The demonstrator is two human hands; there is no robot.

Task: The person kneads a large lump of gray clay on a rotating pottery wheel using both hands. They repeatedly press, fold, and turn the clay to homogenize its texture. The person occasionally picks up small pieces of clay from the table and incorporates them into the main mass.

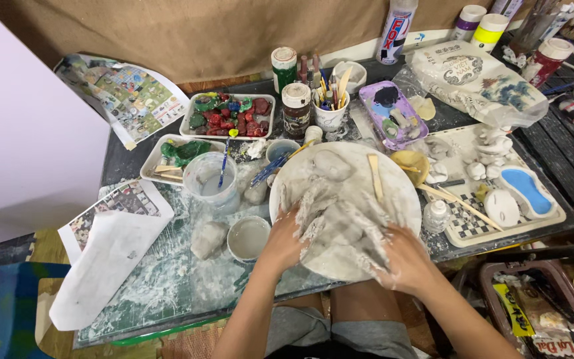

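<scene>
A grey clay sculpture [341,219] with rough ridges lies on a round white board [393,174] at the table's middle. My left hand [282,240] presses against the clay's left side, fingers smeared with grey slip. My right hand [403,260] cups the clay's lower right edge. Both hands grip the lump from either side. A flat wooden modelling stick [375,177] rests on the board just above the clay.
A small bowl of grey slip [248,237] and a clay lump [208,238] sit left of my hands. A clear water cup [212,179], paint trays [228,116], a brush cup [329,112], jars and a checkered tray with white figures [493,193] crowd the back and right.
</scene>
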